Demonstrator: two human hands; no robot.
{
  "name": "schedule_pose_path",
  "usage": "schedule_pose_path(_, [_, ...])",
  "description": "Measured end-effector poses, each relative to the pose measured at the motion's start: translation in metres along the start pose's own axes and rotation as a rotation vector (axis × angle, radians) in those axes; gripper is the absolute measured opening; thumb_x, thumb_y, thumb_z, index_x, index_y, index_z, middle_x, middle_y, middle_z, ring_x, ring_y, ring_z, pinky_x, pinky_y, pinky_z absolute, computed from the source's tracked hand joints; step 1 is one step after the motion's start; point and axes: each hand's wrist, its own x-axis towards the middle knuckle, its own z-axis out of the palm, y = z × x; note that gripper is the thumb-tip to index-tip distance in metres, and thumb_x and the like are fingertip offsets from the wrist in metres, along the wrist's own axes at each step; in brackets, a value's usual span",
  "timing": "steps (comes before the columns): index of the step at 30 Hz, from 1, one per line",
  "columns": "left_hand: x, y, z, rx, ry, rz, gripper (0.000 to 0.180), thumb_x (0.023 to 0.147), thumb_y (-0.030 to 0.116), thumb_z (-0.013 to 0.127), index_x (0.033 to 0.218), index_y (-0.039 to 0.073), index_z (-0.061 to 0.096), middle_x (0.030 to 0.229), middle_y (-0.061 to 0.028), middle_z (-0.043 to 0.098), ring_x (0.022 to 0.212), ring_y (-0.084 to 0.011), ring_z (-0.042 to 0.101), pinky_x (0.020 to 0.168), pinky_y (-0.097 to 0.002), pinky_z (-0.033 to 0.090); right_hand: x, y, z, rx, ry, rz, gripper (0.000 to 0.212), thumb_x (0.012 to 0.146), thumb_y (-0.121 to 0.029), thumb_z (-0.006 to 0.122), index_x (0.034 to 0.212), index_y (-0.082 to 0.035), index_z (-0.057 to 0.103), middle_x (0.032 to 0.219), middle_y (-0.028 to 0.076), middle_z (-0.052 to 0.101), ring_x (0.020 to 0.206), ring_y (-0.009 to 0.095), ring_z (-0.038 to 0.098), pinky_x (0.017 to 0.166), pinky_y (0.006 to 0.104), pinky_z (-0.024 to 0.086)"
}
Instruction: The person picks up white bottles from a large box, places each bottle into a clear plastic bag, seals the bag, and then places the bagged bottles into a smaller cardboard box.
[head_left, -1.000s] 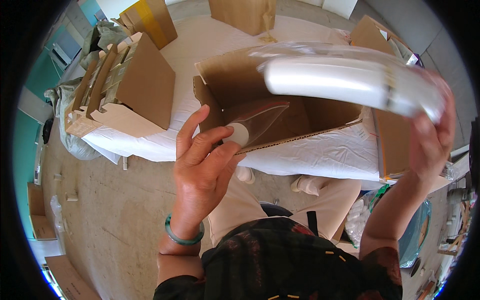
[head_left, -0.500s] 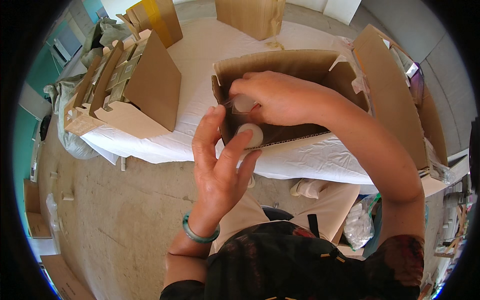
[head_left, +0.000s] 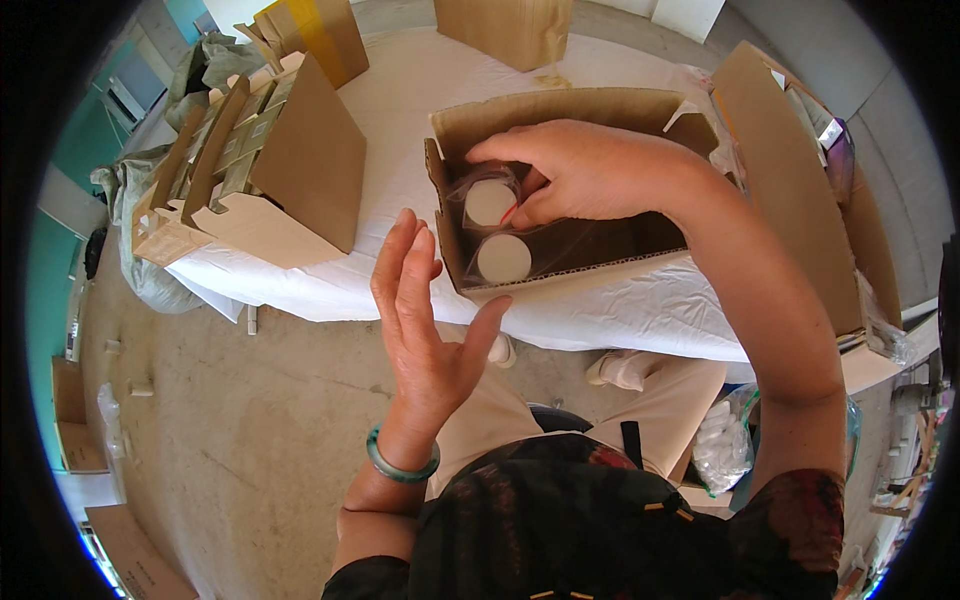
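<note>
Two round white-topped containers, a far one (head_left: 490,203) and a near one (head_left: 504,259), stand side by side in clear plastic bags. They sit at the left end of an open cardboard box (head_left: 590,275). My right hand (head_left: 570,175) reaches into this box beside the far container. Its index finger stretches behind the white top, and its thumb rests near a red strip on the bag; the other fingers are partly hidden. Just outside the box's left front corner, my left hand (head_left: 430,320) is raised with fingers extended and thumb apart, holding nothing.
The box stands on a white-covered table (head_left: 400,75). At left is a carton (head_left: 310,160) of upright packs; at right, a tall open carton (head_left: 790,200). Two more cartons, a taped one (head_left: 320,40) and a plain one (head_left: 505,30), stand at the back.
My left hand has drawn off the near container and straightened its fingers outside the box. My right hand has shifted slightly right, its fingers opening away from the far container, whose top shows more fully.
</note>
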Motion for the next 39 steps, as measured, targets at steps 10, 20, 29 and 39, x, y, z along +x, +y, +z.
schedule_pose_path(10, [-0.007, 0.004, -0.009, 0.022, 0.028, -0.009, 0.088, 0.064, -0.001, 0.080, 0.138, 0.006, 0.034, 0.140, -0.0208, 0.033, 0.122, -0.0323, 0.042, 0.083, -0.0367, 0.051, -0.037, -0.010, -0.021, 0.007, 0.316, -0.085, 0.047, 0.083, -0.016, 0.064, 0.127, -0.005, 0.050, 0.113, 0.013, 0.062, 0.096, 0.020, 0.062, 0.086, 0.0298, 0.046])
schedule_pose_path(20, [-0.038, 0.021, -0.003, -0.143, -0.127, 0.125, 0.046, 0.079, 0.002, 0.067, 0.120, 0.001, 0.046, 0.106, -0.0165, 0.055, 0.081, -0.0222, 0.057, 0.072, -0.0330, 0.049, -0.167, 0.061, -0.032, 0.408, 1.067, 0.100, 0.033, 0.086, -0.014, 0.061, 0.118, -0.008, 0.059, 0.103, 0.002, 0.064, 0.095, 0.011, 0.058, 0.084, 0.0264, 0.045])
schedule_pose_path(29, [-0.045, 0.032, 0.053, -0.270, -0.509, 0.045, 0.032, 0.071, -0.006, 0.069, 0.101, 0.000, 0.060, 0.091, -0.0130, 0.062, 0.069, -0.0201, 0.062, 0.062, -0.0292, 0.050, -0.221, 0.217, 0.078, -0.005, 0.916, 0.554, 0.043, 0.078, -0.019, 0.069, 0.117, -0.006, 0.057, 0.109, 0.014, 0.061, 0.099, 0.027, 0.059, 0.088, 0.0337, 0.045])
schedule_pose_path(39, [-0.057, 0.034, 0.096, -0.414, -0.724, -0.242, 0.029, 0.080, -0.002, 0.064, 0.108, 0.000, 0.058, 0.096, -0.0118, 0.061, 0.078, -0.0174, 0.063, 0.068, -0.0274, 0.050, -0.225, 0.199, 0.124, 0.384, 1.046, 0.699, 0.056, 0.079, -0.014, 0.065, 0.131, -0.006, 0.045, 0.118, 0.014, 0.056, 0.109, 0.025, 0.052, 0.092, 0.0327, 0.042])
